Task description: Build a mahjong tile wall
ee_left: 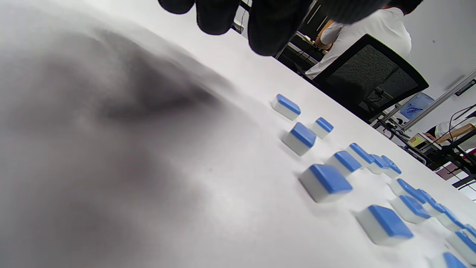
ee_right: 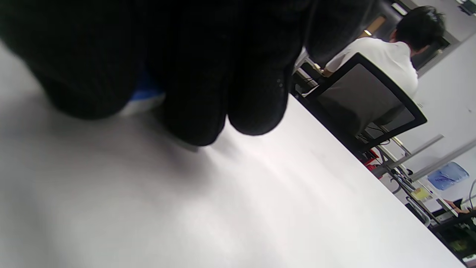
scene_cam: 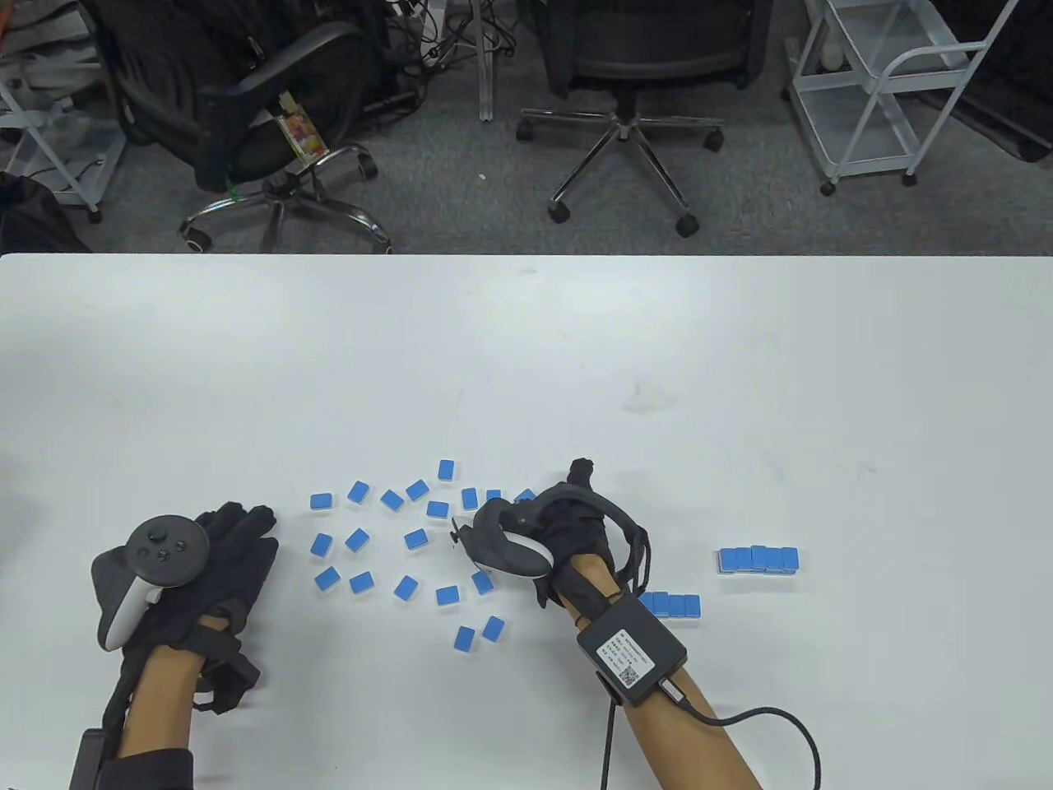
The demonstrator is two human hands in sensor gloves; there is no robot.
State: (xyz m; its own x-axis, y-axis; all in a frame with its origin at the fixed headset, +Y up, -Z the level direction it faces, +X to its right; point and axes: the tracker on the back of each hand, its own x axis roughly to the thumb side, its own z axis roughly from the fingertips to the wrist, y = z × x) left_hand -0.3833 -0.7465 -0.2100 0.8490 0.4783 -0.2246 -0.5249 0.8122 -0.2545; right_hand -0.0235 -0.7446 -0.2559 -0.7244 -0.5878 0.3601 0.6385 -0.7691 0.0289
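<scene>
Some twenty loose tiles (scene_cam: 415, 539) are scattered at the desk's (scene_cam: 526, 346) six o'clock; one tile (ee_right: 143, 100) is pinched by the right hand (scene_cam: 559, 527), while the left hand (scene_cam: 210, 568) is laid flat and empty.

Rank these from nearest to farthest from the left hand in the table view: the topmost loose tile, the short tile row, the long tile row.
From the left hand:
1. Topmost loose tile, up and right of it.
2. Short tile row, behind the right forearm.
3. Long tile row, farthest right.
</scene>
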